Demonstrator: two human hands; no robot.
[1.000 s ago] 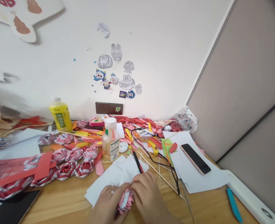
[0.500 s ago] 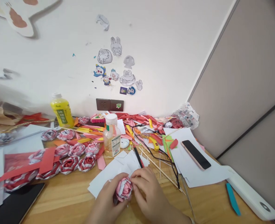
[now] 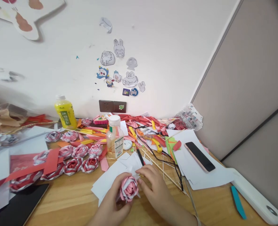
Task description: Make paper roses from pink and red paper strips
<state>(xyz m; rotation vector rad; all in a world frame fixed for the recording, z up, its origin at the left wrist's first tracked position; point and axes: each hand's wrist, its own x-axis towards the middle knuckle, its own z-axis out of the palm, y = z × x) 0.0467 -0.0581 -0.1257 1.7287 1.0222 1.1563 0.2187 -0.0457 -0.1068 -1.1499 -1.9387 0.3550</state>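
A pink and white paper rose (image 3: 129, 189) is in my left hand (image 3: 114, 201), its thumb and fingers wrapped round the sides and the open petals turned up toward me. My right hand (image 3: 155, 186) is close by on the right, thumb and forefinger apart, with nothing visible between them. Its fingertips reach the flower's right edge; whether they touch it I cannot tell. White paper sheets (image 3: 115, 172) lie beneath and behind the rose, and a dark pen (image 3: 140, 157) rests on them.
Finished paper roses (image 3: 73, 164) stand in rows on the left. Behind are a clear bottle (image 3: 115, 138), a yellow drink bottle (image 3: 65, 113) and coloured paper strips (image 3: 139, 121). Wooden sticks (image 3: 162, 171), a glue gun (image 3: 157, 145), a phone (image 3: 199, 157) and a dark tablet (image 3: 21, 204) lie around.
My right thumb and forefinger have parted and drawn slightly away from the rose's edge. The rose has turned in my left hand, so its centre faces me more. The view has shifted slightly.
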